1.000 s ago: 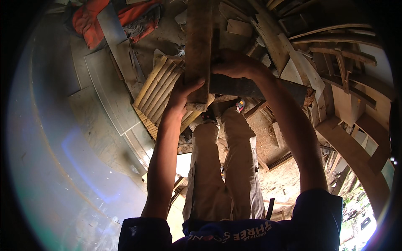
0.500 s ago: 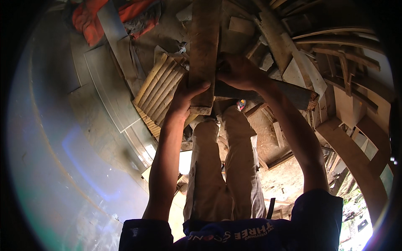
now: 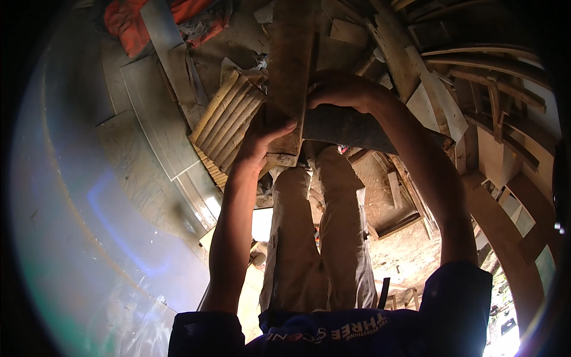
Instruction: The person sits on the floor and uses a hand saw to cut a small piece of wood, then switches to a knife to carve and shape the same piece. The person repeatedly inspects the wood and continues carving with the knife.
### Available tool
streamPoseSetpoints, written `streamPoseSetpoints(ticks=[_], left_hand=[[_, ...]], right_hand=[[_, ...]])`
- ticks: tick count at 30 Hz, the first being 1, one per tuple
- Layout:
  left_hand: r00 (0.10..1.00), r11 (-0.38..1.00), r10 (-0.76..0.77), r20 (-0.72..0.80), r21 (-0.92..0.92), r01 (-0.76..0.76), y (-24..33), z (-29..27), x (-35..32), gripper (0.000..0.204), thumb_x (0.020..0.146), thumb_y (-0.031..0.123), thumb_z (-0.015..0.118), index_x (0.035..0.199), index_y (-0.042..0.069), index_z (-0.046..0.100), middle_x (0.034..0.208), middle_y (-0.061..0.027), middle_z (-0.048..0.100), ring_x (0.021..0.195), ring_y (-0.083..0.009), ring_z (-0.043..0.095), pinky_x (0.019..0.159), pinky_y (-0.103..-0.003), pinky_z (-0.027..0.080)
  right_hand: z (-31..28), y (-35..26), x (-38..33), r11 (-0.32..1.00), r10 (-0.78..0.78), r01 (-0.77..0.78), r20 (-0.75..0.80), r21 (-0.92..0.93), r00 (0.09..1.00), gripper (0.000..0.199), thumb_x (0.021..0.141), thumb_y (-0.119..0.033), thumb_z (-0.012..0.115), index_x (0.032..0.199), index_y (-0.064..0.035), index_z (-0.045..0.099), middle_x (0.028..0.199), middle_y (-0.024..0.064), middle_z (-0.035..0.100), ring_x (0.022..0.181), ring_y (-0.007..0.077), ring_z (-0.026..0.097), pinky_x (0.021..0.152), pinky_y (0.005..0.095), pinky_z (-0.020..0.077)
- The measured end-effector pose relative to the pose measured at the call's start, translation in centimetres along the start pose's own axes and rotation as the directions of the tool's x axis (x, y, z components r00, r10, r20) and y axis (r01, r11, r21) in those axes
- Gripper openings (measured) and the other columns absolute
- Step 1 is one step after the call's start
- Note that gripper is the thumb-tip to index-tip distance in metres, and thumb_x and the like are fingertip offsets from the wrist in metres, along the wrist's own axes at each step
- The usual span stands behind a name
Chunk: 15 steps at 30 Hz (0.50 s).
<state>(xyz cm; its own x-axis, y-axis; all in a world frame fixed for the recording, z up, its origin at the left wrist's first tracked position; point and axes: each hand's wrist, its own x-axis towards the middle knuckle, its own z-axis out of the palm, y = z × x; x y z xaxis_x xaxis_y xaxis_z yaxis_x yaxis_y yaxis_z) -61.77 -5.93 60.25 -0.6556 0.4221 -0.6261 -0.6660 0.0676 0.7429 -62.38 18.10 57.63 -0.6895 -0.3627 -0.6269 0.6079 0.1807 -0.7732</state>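
Note:
A long wooden plank (image 3: 289, 65) runs away from me in the middle of the view, its sawn end toward my legs. My left hand (image 3: 260, 138) is closed around its left edge near that end, thumb lying across the top face. Farther along, my right hand (image 3: 339, 92) is bent over with its fingers curled at the plank's right edge; the fingertips are in shadow and partly hidden. A dark, thick wooden beam (image 3: 357, 126) lies crosswise below the right hand, and my right forearm passes over it.
A stack of ribbed wooden strips (image 3: 229, 116) is left of the plank. Flat boards (image 3: 151, 113) lie farther left beside a large pale panel (image 3: 89, 238). Red cloth (image 3: 125, 27) is at the far left. Curved wooden pieces (image 3: 493, 59) and offcuts crowd the right side.
My right hand has moved slightly farther along the plank and turned over, with the forearm swinging outward. More of the dark beam's face shows. The left hand keeps its grip.

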Motion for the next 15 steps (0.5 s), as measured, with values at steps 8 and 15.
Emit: streamPoseSetpoints(ticks=[8,15], left_hand=[[0.992,0.993,-0.114,-0.061,-0.021,0.112,0.48,0.25,-0.74,0.079,0.071,0.023,0.088,0.136,-0.002,0.051,0.123,-0.0124,0.063,0.117,-0.0212,0.058,0.105,-0.035,0.042],[0.996,0.998,-0.063,-0.058,-0.008,0.062,0.16,0.12,-0.46,0.084,0.069,0.026,0.088,0.137,-0.003,0.050,0.123,-0.0125,0.062,0.116,-0.0218,0.058,0.104,-0.035,0.042]], right_hand=[[-0.20,0.76,0.86,0.998,0.022,-0.024,0.037,0.058,0.999,0.041,0.070,-0.030,0.078,0.103,-0.0076,0.074,0.100,0.0080,0.068,0.096,0.0194,0.059,0.081,0.0354,0.0470],[0.15,0.95,0.64,0.995,-0.005,0.002,0.028,0.101,1.000,0.047,0.069,-0.031,0.078,0.108,-0.0054,0.072,0.103,0.0105,0.067,0.098,0.0216,0.059,0.084,0.0362,0.0469]])
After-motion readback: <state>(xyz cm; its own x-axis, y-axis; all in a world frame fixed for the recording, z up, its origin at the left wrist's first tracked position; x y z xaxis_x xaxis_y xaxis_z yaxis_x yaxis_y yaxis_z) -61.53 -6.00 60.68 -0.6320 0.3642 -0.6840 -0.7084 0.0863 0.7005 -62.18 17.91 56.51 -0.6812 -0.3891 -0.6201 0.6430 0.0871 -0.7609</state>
